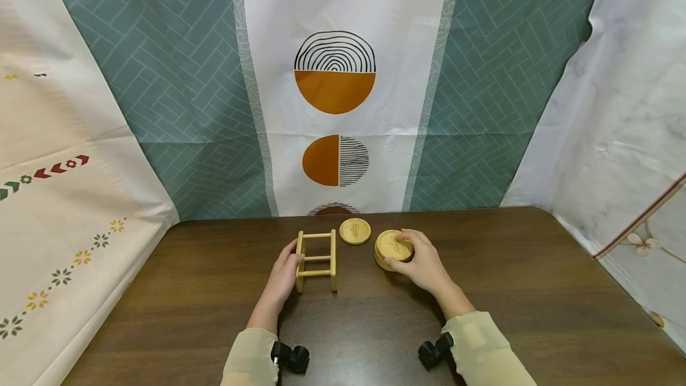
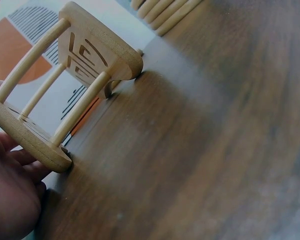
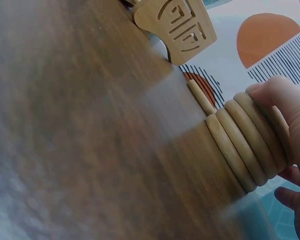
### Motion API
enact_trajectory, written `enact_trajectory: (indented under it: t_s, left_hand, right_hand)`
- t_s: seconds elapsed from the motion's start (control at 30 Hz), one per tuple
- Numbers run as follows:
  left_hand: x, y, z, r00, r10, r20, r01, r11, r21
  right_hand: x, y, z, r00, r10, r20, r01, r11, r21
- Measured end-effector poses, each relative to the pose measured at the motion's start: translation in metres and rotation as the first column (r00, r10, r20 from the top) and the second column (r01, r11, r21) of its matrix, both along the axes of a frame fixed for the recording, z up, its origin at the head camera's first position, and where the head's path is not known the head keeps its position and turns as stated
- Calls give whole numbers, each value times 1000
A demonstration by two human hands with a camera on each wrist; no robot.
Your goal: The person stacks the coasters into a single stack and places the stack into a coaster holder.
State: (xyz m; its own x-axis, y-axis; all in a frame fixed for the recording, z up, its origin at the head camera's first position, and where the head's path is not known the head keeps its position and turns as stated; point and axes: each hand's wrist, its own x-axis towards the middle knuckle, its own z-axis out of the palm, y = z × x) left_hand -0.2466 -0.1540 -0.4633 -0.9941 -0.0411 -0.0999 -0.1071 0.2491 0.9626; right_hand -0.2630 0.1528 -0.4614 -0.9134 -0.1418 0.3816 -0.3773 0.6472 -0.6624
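A small wooden coaster rack [image 1: 333,258] with carved side panels and round bars stands on the table. Its left side is held by my left hand [image 1: 283,274], the thumb over the panel; in the left wrist view the fingers [image 2: 27,162] lie behind that panel. To the right, a stack of round wooden coasters [image 1: 393,245] is gripped near its top by my right hand [image 1: 427,265]. In the right wrist view the thumb [image 3: 276,92] presses the upper coasters' edge, and the lower coasters [image 3: 235,150] sit beneath. How many coasters the hand grips I cannot tell.
One loose coaster [image 1: 355,231] lies flat between rack and stack, near the table's back edge. The brown wooden table [image 1: 370,326] meets a patterned cloth [image 1: 343,124] behind it. More cloth hangs at the left [image 1: 107,195] and right [image 1: 616,106].
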Motion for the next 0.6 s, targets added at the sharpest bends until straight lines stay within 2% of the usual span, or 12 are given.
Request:
enact_trajectory:
  t_s: [0.3,0.53,0.6]
  left_hand:
    - [-1,-1,0,1000,1,-1,-1,1000,0]
    - [1,0,1,1000,-3,-7,3,1000,-5]
    - [4,2,8,1000,-6,-2,6,1000,-4]
  right_hand:
    - [0,0,-1,999,-3,49,4,1000,-19]
    - [-2,4,-10,982,6,191,10,996,-85]
    - [-3,6,-14,976,1,218,16,997,-79]
